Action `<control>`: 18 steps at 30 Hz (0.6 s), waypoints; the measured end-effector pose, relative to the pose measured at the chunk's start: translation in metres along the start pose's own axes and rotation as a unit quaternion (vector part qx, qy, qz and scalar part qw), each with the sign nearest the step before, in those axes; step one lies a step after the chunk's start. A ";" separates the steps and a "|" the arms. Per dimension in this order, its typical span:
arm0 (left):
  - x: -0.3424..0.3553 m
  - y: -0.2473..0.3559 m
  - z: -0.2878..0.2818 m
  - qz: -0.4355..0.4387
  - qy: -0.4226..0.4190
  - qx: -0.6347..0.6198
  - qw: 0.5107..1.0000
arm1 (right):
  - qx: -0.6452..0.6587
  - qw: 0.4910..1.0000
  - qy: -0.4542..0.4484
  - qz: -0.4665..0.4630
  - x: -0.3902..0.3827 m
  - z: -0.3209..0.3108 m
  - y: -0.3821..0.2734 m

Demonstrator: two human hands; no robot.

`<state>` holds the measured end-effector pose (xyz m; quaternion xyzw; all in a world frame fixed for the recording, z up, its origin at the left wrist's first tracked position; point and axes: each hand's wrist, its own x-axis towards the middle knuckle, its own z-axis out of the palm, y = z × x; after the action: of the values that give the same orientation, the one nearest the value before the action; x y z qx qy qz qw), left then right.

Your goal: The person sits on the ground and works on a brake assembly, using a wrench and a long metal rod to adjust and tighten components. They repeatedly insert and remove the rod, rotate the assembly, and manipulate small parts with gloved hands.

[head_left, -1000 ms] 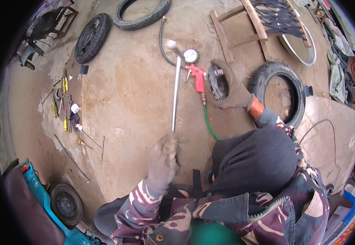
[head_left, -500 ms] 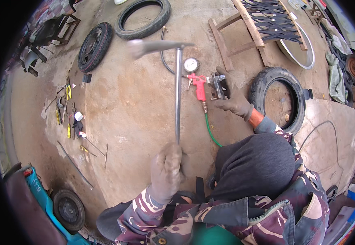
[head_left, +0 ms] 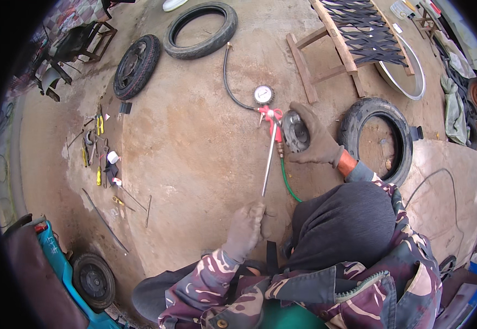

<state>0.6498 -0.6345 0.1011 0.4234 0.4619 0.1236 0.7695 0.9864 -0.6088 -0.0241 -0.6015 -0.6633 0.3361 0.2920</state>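
Note:
My left hand (head_left: 245, 230), gloved, grips a long silver metal shaft (head_left: 268, 164). Its far end lies over a red inflator gun (head_left: 278, 134) with a round gauge (head_left: 263, 94); I cannot clearly make out the head there. My right hand (head_left: 318, 140), also gloved, holds a round dark metal part (head_left: 296, 131) on its edge, just right of the gun. A black hose (head_left: 227, 77) and a green hose (head_left: 287, 178) run from the gun. A loose tyre (head_left: 350, 131) lies beside my right hand.
Pliers and screwdrivers (head_left: 100, 123) lie at left. Behind are another tyre (head_left: 200, 49), a wheel (head_left: 137, 66), a wooden strapped rack (head_left: 348, 33) and a metal basin (head_left: 414, 82). A turquoise vehicle body (head_left: 57, 252) is at lower left, beside a wheel (head_left: 93, 279).
The shaft in my left hand has swung down from a raised position, its head now near the gun and round part. My right hand has turned the round part.

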 end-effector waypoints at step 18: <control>0.006 -0.033 -0.012 -0.001 -0.070 -0.177 0.982 | 0.083 0.996 0.017 0.028 0.002 0.001 -0.005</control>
<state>0.6365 -0.6443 0.0691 0.2877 0.3781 0.1729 0.8628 0.9825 -0.6076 -0.0206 -0.5987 -0.6112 0.3879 0.3429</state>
